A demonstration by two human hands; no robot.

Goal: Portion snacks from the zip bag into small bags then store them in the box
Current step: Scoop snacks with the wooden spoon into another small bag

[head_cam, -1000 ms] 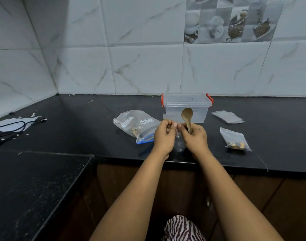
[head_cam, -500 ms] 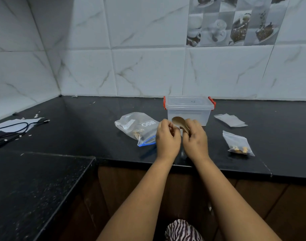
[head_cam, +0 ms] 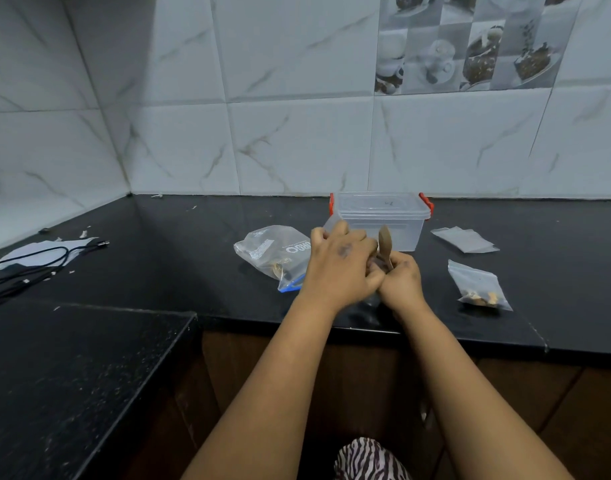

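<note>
In front of the clear plastic box with red latches (head_cam: 380,220), my left hand (head_cam: 338,268) is pinching a small clear bag (head_cam: 332,224), and my right hand (head_cam: 399,280) is gripping a brown wooden spoon (head_cam: 385,245).

Both forearms are bare, with no sleeves showing. A dark smudge marks the back of the left hand (head_cam: 338,265). Zebra-striped fabric (head_cam: 370,460) covers the lap.
</note>
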